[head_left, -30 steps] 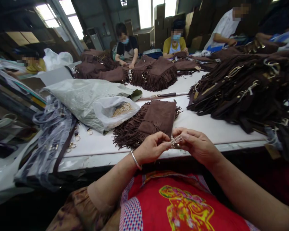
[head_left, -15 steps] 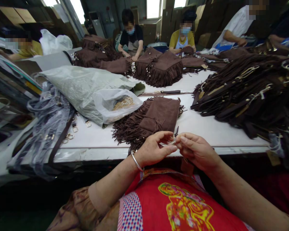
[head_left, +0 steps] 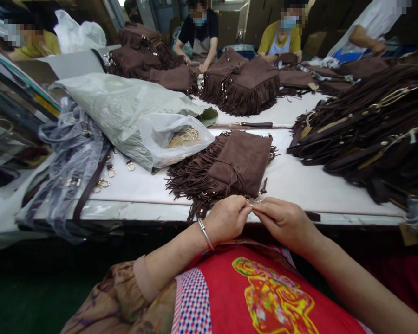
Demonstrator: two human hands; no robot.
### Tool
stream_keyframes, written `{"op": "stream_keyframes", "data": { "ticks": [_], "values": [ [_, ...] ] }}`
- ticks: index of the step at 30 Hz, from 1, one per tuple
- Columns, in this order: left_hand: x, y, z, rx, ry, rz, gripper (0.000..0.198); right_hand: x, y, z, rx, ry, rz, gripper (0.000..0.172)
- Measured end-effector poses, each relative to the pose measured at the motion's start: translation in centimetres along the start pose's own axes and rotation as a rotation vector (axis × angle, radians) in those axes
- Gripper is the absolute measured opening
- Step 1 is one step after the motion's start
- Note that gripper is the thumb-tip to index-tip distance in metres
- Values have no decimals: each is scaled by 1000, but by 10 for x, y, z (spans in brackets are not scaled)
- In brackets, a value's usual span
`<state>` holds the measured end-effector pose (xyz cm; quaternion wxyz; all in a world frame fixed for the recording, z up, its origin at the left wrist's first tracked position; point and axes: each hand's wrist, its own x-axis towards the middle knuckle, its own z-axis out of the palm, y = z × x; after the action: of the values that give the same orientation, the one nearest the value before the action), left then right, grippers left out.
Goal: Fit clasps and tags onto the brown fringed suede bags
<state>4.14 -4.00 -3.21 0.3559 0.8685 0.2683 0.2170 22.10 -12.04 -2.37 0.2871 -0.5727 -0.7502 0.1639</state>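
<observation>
My left hand, with a silver bangle on the wrist, and my right hand meet fingertip to fingertip at the table's near edge. Both are closed in a pinch on a small thin item that I cannot make out, at the near corner of a brown fringed suede bag. That bag lies flat on the white table just beyond my hands, its fringe spread to the left.
A grey plastic bag and a clear bag holding gold hardware lie to the left. Wrapped straps hang off the left edge. A heap of brown bags fills the right side. Several people work at the far end beside more bags.
My hands have come down from a raised pinch on a small clear piece to the table edge at the bag's corner. The view has tilted downward.
</observation>
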Motion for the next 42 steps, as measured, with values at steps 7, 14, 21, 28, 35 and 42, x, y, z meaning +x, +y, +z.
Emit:
{"op": "stream_keyframes", "data": {
  "ticks": [7,14,21,28,35,42],
  "values": [
    [-19,-14,3,-192,-28,-207,26,-1,7,4,-14,14,97,20],
    [-7,-17,19,-547,109,-610,25,4,16,-6,-275,109,110,21],
    [16,-6,39,-835,25,-807,29,-1,9,4,-538,116,22,22],
    [-11,1,33,-330,275,-460,18,-2,2,16,-550,202,68,20],
    [2,-13,43,-583,44,-629,51,2,2,23,-545,154,165,20],
    [11,-24,46,-594,66,-635,33,8,-2,26,-630,85,267,22]
  ]
}}
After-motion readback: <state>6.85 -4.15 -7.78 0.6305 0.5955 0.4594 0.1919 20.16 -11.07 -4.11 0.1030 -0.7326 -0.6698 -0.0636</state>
